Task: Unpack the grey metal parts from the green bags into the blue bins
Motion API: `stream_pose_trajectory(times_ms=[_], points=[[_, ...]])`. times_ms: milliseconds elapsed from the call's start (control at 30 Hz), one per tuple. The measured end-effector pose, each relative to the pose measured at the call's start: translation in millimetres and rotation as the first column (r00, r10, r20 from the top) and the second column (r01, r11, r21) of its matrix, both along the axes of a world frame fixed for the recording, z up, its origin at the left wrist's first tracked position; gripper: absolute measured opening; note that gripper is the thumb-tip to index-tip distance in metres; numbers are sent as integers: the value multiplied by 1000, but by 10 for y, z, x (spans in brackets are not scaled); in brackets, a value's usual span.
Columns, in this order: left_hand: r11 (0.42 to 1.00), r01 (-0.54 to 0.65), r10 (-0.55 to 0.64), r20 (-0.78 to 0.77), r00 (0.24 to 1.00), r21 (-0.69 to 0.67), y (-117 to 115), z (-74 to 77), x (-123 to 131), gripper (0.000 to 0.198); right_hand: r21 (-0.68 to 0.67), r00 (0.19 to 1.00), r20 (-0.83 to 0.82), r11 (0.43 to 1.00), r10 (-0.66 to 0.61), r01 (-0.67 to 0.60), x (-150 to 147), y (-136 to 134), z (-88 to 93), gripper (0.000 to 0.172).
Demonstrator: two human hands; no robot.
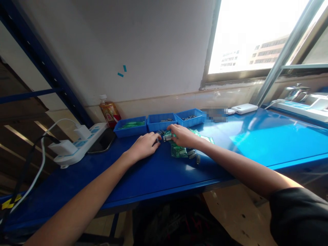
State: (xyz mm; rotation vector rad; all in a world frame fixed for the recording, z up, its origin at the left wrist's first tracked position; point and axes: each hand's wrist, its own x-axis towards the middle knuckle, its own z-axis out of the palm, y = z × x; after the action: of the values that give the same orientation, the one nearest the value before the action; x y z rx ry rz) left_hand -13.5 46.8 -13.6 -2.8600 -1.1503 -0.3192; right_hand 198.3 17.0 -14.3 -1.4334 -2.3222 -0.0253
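My left hand rests low over the blue table, its fingers curled and thumb drawn in. A small light-coloured bit shows at its fingertips, too small to name. Close by, my right hand has thumb and fingers closed around a small silver metal piece. Under and beside the right hand lie green plastic packets. Several similar metal pieces are scattered at the packets' near edge. More small pieces lie behind the hands, partly hidden by the fingers.
Along the wall stand a blue bin with green packets and two blue bins holding small metal parts, one central, one right. To the left are a drink bottle, a phone and a power strip with plugs.
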Motion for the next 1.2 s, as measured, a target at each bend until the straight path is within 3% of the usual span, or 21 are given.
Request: stream_pose_trajectory(times_ms=[267,467,633,767,867,967,1067,1200], points=[[998,-5,5,-9,1000,-55,-12,18,-5,26,59,989,-104,993,107,-101,-16,-3,0,34],[995,73,-89,274,958,69,-27,12,48,27,204,879,-414,965,237,-164,-157,-92,55,20],[985,175,-155,405,901,-13,-106,51,110,22,250,778,-581,962,237,-107,-229,-160,81,11],[989,149,-133,464,876,3,-123,66,107,24,223,756,-613,968,230,-113,-236,-165,77,7],[991,108,-132,464,876,77,-117,94,75,21,174,769,-619,983,157,-61,-235,-160,79,9],[979,104,-171,422,891,178,-119,122,47,16,-21,756,-654,999,15,-38,-230,-152,85,21],[973,104,-183,412,892,207,-136,121,50,12,-180,765,-642,981,-58,-77,-222,-134,70,32],[994,85,-108,468,877,70,-149,91,84,19,-100,756,-654,989,17,-110,-222,-108,24,15]])
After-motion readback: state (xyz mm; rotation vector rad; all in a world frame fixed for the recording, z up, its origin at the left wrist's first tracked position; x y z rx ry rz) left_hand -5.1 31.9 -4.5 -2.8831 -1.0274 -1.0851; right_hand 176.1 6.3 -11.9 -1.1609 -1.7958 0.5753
